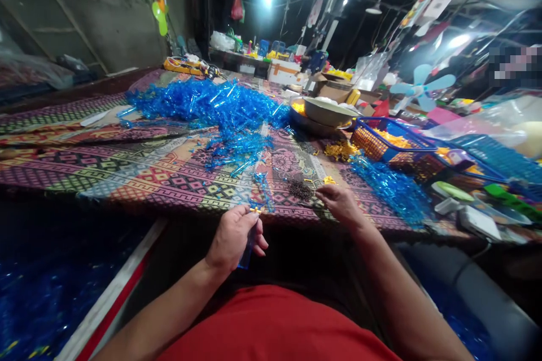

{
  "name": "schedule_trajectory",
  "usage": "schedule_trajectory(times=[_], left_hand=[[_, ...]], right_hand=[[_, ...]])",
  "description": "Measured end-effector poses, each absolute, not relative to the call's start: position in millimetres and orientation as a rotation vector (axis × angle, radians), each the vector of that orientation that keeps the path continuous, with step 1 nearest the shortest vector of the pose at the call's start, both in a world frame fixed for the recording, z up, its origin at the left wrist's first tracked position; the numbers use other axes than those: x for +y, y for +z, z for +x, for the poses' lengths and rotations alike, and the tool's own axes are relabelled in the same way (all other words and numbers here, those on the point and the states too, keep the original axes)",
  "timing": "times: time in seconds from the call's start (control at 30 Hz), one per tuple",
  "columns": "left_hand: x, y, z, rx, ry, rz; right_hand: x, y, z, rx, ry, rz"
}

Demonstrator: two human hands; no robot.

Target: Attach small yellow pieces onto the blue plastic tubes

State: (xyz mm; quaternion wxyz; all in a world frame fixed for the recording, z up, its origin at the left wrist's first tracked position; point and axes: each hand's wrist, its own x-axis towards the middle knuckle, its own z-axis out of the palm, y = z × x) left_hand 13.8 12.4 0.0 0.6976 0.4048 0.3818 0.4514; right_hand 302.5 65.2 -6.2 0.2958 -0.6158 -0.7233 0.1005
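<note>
My left hand [235,237] is closed around a blue translucent plastic piece [244,259] at the table's front edge. A small yellow part [255,210] shows at its top, by my thumb and forefinger. My right hand [339,203] is over the cloth with its fingertips pinched together; anything between them is too small to make out. Just left of those fingertips lies a heap of tiny dark parts [300,189]. A few yellow pieces [329,180] lie just beyond that hand. Loose blue plastic pieces [241,149] spread over the cloth ahead of my left hand.
A large blue plastic heap [207,101] covers the middle back of the patterned cloth [139,172]. To the right are a metal bowl [328,113], a blue basket [372,144] of yellow parts, a smaller blue pile [389,189] and a white box [478,222] with a cable.
</note>
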Motion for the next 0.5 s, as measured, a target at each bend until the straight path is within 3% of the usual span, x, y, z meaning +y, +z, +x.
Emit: schedule_trajectory(times=[0.33, 0.5], left_hand=[[0.9, 3.8, 32.6, 0.834, 0.882, 0.924], [-0.5, 4.4, 36.8, 0.837, 0.862, 0.941]], right_hand=[[61.3, -9.6, 305.0, -1.988, -0.104, -1.756], [58.2, -11.7, 332.4, -1.910, -0.101, -1.781]])
